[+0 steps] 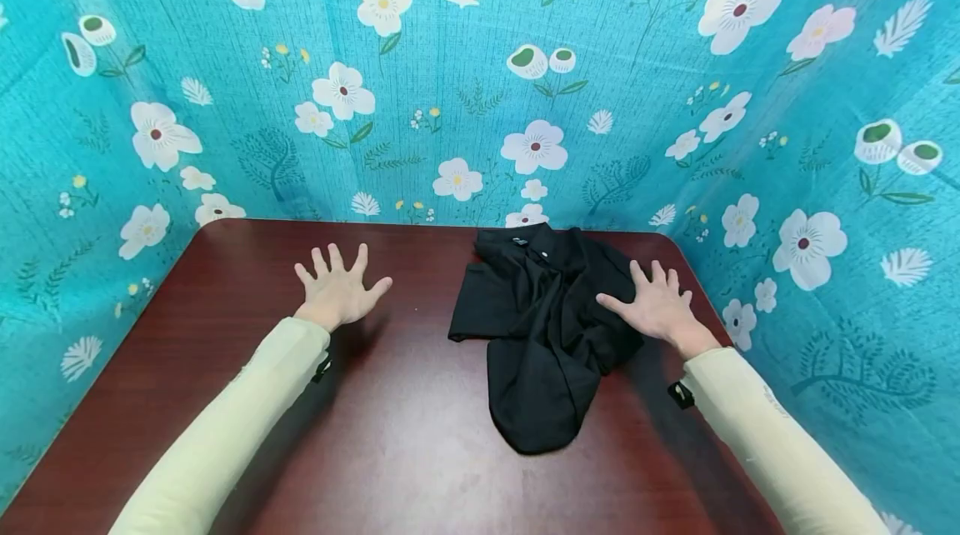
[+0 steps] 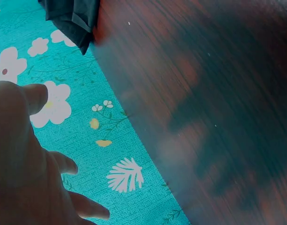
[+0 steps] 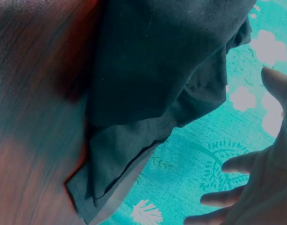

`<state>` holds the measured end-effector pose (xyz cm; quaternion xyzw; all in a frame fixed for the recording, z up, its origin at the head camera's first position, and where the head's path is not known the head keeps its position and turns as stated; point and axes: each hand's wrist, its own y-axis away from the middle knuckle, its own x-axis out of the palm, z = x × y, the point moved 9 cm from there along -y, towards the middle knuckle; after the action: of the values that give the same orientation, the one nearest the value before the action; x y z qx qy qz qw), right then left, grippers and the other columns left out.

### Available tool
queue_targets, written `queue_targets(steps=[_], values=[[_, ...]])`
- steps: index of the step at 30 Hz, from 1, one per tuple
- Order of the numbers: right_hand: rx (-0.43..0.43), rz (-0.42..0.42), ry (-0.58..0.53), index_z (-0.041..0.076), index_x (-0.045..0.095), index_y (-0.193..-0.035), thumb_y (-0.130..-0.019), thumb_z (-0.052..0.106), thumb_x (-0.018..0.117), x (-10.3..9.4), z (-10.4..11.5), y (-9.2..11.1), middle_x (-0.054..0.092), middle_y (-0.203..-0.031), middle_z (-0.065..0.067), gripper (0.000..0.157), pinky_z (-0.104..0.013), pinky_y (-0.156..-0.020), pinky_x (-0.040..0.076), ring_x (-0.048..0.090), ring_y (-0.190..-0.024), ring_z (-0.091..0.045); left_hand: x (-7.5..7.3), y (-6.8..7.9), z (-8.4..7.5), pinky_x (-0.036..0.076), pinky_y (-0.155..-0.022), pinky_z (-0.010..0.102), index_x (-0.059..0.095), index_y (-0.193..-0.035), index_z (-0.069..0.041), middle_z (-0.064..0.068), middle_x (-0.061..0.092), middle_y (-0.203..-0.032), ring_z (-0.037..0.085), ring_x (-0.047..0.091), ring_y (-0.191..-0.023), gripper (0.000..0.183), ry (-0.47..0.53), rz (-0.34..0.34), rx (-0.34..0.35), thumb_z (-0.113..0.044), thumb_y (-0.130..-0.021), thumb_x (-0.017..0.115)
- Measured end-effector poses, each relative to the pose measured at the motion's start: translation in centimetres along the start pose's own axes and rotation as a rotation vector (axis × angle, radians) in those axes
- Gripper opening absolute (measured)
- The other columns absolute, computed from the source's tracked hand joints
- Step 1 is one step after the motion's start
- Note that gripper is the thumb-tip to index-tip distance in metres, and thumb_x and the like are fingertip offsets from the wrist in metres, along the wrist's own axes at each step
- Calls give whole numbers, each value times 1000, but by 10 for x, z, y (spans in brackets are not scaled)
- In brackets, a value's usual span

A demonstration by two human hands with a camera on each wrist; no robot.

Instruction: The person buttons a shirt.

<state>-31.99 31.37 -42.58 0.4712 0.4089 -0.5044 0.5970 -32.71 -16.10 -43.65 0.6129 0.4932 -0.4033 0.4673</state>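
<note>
Crumpled black fabric garment [image 1: 551, 318]: lay on the glossy dark red-brown wooden table [image 1: 405, 435], right of centre, its far end reaching the far edge; a squared-off panel spread leftward, and a rounded part stretched toward the person.
Small pale button [image 1: 544, 254]: showed near the garment's far end.
Left hand [image 1: 336, 293]: hovered over the table, left of the garment and well apart from it, fingers straight and spread apart; its shadow fell on the tabletop.
Right hand [image 1: 660, 306]: hung beside the garment's right side, fingers likewise straight and spread apart; in the right wrist view a gap showed between fingertips and cloth.
Long pale cream sleeves: the left sleeve [image 1: 232, 427] and the right sleeve [image 1: 780, 443] covered the arms to the wrists, with a small black device [image 1: 681, 394] at the right cuff.
Turquoise fabric curtain [image 1: 450, 60]: surrounded the far edge and both sides, printed with white flowers, pale leaves and green sprigs.
</note>
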Motion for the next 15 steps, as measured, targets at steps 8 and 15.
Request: queue_targets(steps=[8, 15], values=[[-74, -57, -47, -11, 40, -134, -93, 46, 54, -8, 6, 1, 41, -127, -36, 72, -63, -89, 36, 41, -111, -50, -4, -3, -22, 29, -99, 61, 39, -140, 2, 30, 37, -138, 47, 33, -124, 63, -31, -49, 111, -43, -96, 44], [-128, -48, -67, -9, 57, -116, -94, 23, 56, -4, 8, -2, 61, -106, -26, 38, -51, -74, 49, 60, -90, -36, 6, -7, -49, 48, -85, 51, 56, -127, 1, 19, 57, -126, 33, 58, -107, 47, 46, 11, 199, -34, -97, 48]])
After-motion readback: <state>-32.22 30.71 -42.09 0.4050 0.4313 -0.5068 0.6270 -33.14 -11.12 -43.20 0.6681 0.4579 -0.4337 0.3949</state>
